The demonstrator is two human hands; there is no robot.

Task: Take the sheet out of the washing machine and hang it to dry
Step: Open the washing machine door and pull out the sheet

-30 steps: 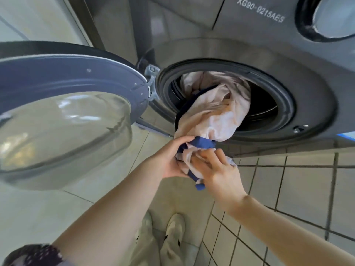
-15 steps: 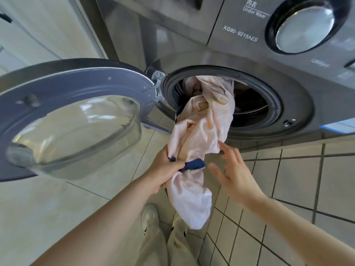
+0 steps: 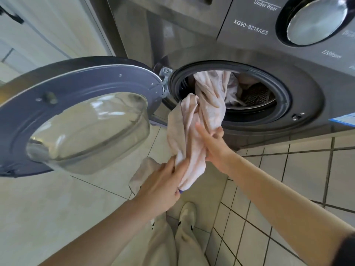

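Observation:
A pale pink sheet [image 3: 207, 104] with a blue trim hangs twisted out of the round drum opening [image 3: 284, 98] of the grey washing machine [image 3: 192, 31]. My left hand [image 3: 163, 187] grips the sheet's lower end below the opening. Higher up, my right hand [image 3: 215, 143] grips the twisted rope of cloth just in front of the drum's lower rim. More of the sheet still lies inside the drum.
The machine's round glass door [image 3: 82, 116] stands swung open to the left, close to my left arm. A control dial [image 3: 315, 20] sits at the top right. Tiled floor [image 3: 307, 179] and my feet [image 3: 188, 214] are below.
My left hand pulled the sheet further down and out of the drum. My right hand let go, reached up and took hold of the sheet nearer the opening.

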